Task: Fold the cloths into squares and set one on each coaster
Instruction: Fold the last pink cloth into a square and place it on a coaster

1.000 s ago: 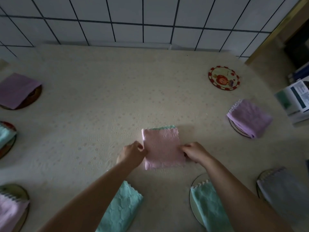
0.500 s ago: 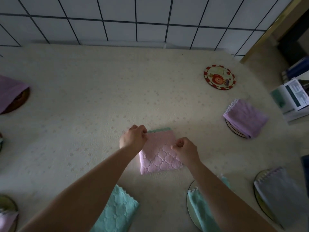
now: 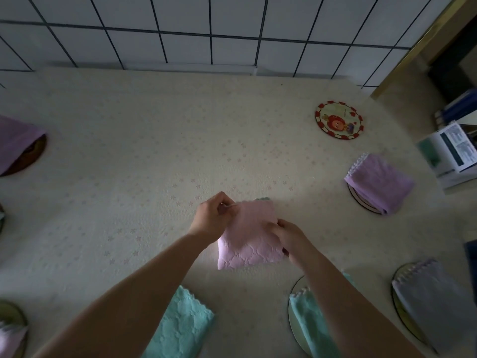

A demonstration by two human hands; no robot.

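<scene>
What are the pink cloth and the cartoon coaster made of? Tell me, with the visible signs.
Pink cloth: likely soft microfibre or terry, matte, with an embossed scalloped pattern, and it drapes limply in both hands. Cartoon coaster: rigid flat disc with a printed picture and slight sheen; possibly coated board, ceramic or plastic, can't tell which.

Domestic dining area: a table under a cream floral tablecloth stands against a white tiled wall, with a cartoon-printed coaster beyond the hands.
</scene>
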